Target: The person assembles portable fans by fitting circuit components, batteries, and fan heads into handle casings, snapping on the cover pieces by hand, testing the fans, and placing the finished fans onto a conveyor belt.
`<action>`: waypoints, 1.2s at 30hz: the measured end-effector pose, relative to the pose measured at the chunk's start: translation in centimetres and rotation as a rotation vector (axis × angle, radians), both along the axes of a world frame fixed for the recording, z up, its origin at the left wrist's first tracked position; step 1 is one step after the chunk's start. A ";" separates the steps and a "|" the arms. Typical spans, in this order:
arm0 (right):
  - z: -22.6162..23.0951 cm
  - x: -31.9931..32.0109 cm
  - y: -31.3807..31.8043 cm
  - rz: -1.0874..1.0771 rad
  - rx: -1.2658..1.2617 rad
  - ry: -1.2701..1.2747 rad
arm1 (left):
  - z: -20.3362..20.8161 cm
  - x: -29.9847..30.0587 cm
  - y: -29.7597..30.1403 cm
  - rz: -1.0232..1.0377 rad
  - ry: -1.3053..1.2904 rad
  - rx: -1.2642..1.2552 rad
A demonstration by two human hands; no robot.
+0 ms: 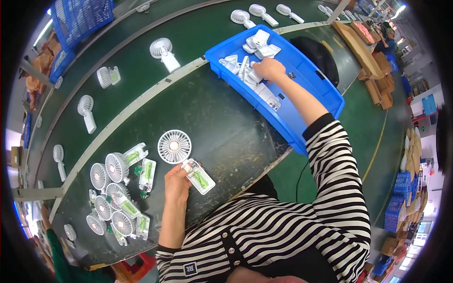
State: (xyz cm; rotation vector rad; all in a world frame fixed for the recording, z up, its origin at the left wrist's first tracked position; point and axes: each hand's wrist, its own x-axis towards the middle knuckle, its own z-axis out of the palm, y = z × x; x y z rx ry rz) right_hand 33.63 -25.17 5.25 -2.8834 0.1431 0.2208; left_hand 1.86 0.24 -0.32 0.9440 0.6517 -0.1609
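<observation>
My left hand (177, 183) grips the open handle of a small white hand-held fan (181, 155); its round grille lies on the dark green table and a green battery shows in the handle. My right hand (270, 69) reaches into a blue plastic bin (311, 80) and closes on one of several white plastic handle covers (248, 70) lying there.
Several unfinished fans with green batteries (120, 188) lie in a cluster at my left. Finished white fans (163, 52) ride a green conveyor belt beyond the table's pale edge. A blue crate (80, 19) stands at the far left. Another person's green sleeve (59, 254) shows lower left.
</observation>
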 end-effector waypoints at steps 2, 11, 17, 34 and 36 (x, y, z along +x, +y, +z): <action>-1.7 0.6 1.5 0.062 -0.108 -0.012 | 0.0 -0.6 -0.1 0.020 0.029 -0.016; -2.5 2.3 -1.2 0.223 0.049 0.099 | -0.1 -0.9 -0.5 -0.015 0.020 -0.016; -1.4 -1.1 -2.4 0.103 0.101 -0.237 | -0.1 -0.7 -0.8 -0.008 0.048 -0.060; 0.0 -25.4 7.5 0.479 0.718 0.089 | -0.1 -0.8 -0.6 0.066 0.062 -0.169; 0.5 -25.8 8.2 0.568 0.644 0.071 | -0.2 -0.8 -0.6 0.074 0.058 -0.185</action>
